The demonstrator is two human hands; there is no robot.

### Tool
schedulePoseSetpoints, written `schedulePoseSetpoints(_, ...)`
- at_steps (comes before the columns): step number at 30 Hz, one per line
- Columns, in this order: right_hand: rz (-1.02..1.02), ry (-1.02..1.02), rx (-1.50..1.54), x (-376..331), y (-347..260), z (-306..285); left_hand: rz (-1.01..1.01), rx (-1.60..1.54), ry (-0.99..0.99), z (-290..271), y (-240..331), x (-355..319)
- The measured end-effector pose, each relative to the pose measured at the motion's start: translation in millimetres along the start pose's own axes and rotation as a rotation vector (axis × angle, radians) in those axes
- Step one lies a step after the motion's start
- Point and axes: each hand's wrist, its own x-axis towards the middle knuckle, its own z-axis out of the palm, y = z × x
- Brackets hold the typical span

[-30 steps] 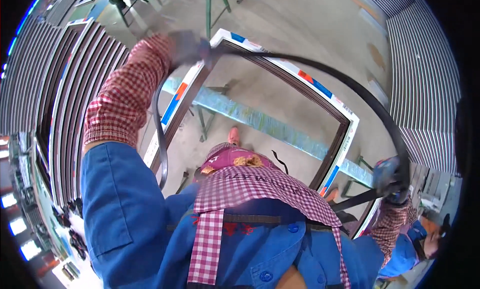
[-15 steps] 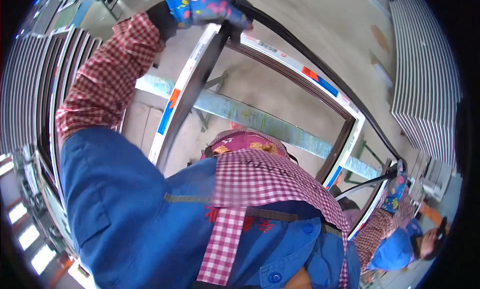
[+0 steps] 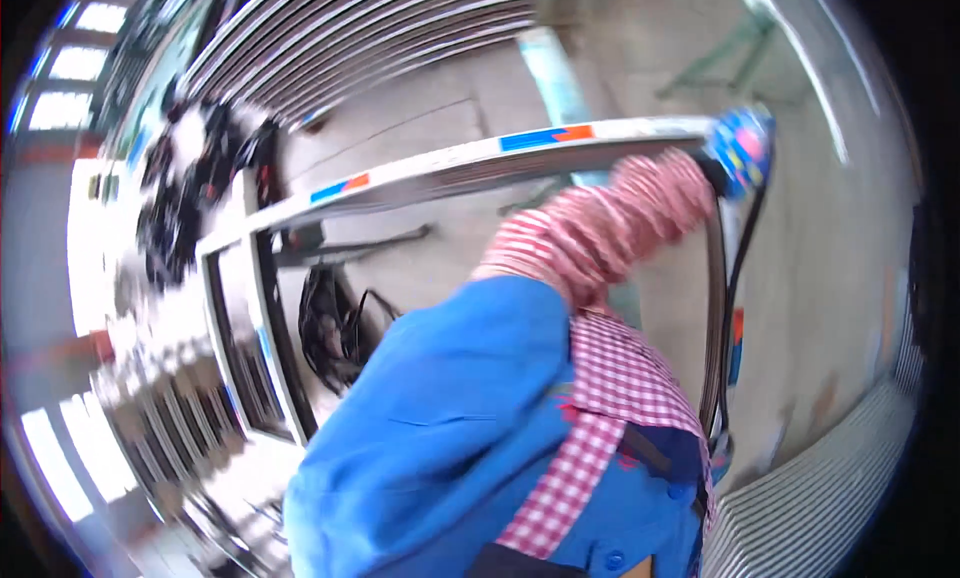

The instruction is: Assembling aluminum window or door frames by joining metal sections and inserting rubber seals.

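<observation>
My left hand [image 3: 741, 153], in a blue flowered glove, is at the far right corner of a large rectangular window frame [image 3: 450, 159]. Its fingers are bent over the corner and closed on a thin black rubber strip [image 3: 738, 263], though motion smears them. From this hand the strip hangs along the frame's right side toward my body. Only a sliver of my right hand [image 3: 720, 463], gloved in blue too, shows beside my apron at the strip's lower end; its fingers are hidden. White film with orange and blue marks covers the frame's faces.
Long metal profiles [image 3: 400, 28] are stacked at the far left, and a ribbed stack [image 3: 830, 488] stands at the lower right. A black bag [image 3: 335, 323] lies on the floor inside the frame's outline. A green stand [image 3: 725, 68] is at the back right.
My view has swung left, so the frame and my left arm appear farther right. My left hand stays at the frame corner with the strip. My right hand is now mostly hidden.
</observation>
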Motion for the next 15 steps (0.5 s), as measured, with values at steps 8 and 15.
schedulePoseSetpoints(8,-0.191,-0.421,-0.063,76.5,-43.3,93.7,-0.276,-0.039,0.047,-1.9,34.1,-20.9)
schedulePoseSetpoints(15,-0.289,-0.620,-0.025,103.9,-39.4,156.6,-0.301,-0.098,-0.175,-8.3,36.8,-24.9)
